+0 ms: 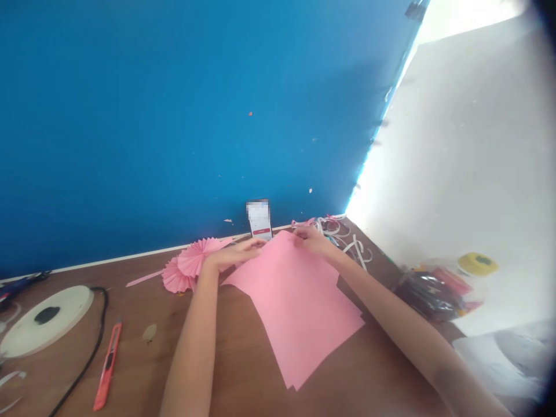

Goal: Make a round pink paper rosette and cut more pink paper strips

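Observation:
A large pink paper [299, 307] lies slantwise on the brown table in front of me. Its near and right corners show doubled edges, so it has more than one layer. My right hand [313, 240] pinches the paper's far edge, with the fingertips bent onto it. My left hand [238, 253] rests along the far left side of the paper, fingers stretched out toward the top corner. Just left of that hand sit pink pleated paper fans [191, 263], partly hidden by my wrist. A phone [259, 220] with a lit screen leans on the blue wall beyond the paper.
White and pink paper strips [354, 249] lie curled at the back right. A red box cutter [108, 368], a black cable [98, 341] and a round white device [52, 324] are at the left. A yellow tape roll [478, 264] and plastic packets [434, 292] sit at the right.

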A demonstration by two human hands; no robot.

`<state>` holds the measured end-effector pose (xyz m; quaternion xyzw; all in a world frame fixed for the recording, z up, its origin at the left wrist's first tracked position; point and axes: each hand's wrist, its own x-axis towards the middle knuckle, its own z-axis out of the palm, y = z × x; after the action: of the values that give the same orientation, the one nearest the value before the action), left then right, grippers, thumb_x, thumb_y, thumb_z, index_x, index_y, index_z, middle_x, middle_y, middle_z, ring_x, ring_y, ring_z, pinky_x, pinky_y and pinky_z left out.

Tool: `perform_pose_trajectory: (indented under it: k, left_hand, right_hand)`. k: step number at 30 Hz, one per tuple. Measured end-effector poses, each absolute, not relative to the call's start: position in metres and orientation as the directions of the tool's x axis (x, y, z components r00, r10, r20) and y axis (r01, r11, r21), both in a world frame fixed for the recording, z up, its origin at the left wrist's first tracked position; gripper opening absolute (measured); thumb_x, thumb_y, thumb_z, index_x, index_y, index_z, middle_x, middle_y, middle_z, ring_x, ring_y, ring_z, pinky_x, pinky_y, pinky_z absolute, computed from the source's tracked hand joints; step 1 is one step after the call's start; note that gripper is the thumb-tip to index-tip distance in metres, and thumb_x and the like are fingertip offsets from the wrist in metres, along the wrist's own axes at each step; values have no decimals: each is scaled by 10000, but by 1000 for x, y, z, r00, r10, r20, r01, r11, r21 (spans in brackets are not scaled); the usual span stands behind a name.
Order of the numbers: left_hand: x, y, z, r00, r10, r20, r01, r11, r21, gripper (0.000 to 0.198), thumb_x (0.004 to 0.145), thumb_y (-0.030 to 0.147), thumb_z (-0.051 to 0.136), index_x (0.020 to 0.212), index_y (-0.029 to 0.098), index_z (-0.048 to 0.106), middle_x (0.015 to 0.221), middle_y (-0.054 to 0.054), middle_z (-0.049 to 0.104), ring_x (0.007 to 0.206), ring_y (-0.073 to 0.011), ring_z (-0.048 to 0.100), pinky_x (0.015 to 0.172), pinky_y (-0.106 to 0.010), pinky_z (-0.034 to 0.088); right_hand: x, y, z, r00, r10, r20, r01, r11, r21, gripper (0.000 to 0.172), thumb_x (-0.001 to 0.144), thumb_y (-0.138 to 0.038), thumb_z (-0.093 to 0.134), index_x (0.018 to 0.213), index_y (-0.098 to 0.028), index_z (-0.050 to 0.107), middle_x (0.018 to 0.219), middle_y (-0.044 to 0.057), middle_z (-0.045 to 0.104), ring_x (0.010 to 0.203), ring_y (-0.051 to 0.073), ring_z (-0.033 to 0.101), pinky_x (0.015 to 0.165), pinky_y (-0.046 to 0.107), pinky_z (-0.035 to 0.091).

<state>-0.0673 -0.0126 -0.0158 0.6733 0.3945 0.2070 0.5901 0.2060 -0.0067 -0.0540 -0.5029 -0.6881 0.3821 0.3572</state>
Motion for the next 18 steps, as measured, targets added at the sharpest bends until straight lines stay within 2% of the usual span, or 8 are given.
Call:
perform_pose_trajectory:
  k: [3, 6, 8, 13, 16, 18]
  left_hand:
    - [-55, -9, -20, 744, 643, -184, 319, -98, 943, 639, 733, 425, 686, 1322, 282, 485, 1367, -95, 474, 1305, -230, 406, 1051, -345, 347]
    - [-50, -6, -23, 793, 585, -169, 301, -135, 944, 761, 737, 426, 683, 1407, 270, 357, 1450, -121, 359, 1382, -236, 291, 1075, -362, 318]
    - [-51, -6, -22, 804, 574, -157, 286, -142, 948, 806, 722, 425, 695, 1421, 261, 329, 1461, -128, 337, 1399, -249, 253, 1075, -377, 320]
    - [-55, -12, -12, 781, 610, -134, 294, -168, 941, 819, 670, 381, 743, 1398, 260, 386, 1429, -109, 407, 1365, -280, 321, 1071, -396, 339]
    - [-57, -14, -10, 686, 714, -138, 352, -160, 922, 684, 689, 373, 724, 1325, 263, 495, 1390, -74, 475, 1347, -268, 357, 1098, -382, 314]
    - [-58, -15, -10, 600, 788, -140, 361, -111, 926, 601, 711, 381, 699, 1278, 251, 547, 1335, -70, 535, 1313, -263, 408, 1085, -373, 341]
  right_hand:
    - [206, -5, -53, -245, 964, 102, 405, 197, -893, 147, 719, -262, 565, 802, -159, 628, 768, 24, 647, 698, 146, 586, 602, 233, 433]
    - [207, -4, -51, -225, 964, 138, 423, 224, -878, 161, 727, -258, 567, 818, -151, 644, 834, 42, 660, 754, 152, 599, 651, 242, 439]
    - [208, -4, -50, -216, 967, 137, 434, 221, -874, 192, 753, -309, 568, 805, -148, 656, 806, 45, 659, 729, 155, 594, 623, 242, 429]
    - [210, -4, -55, -173, 980, 97, 429, 164, -888, 275, 767, -412, 578, 774, -153, 670, 725, 35, 650, 636, 145, 562, 520, 224, 374]
    - [208, -3, -59, -133, 986, 105, 447, 154, -881, 285, 767, -429, 579, 762, -158, 667, 699, 31, 648, 620, 144, 559, 509, 224, 366]
    - [207, -2, -61, -128, 985, 114, 457, 161, -875, 273, 766, -419, 580, 756, -158, 660, 707, 33, 656, 633, 148, 570, 520, 227, 377]
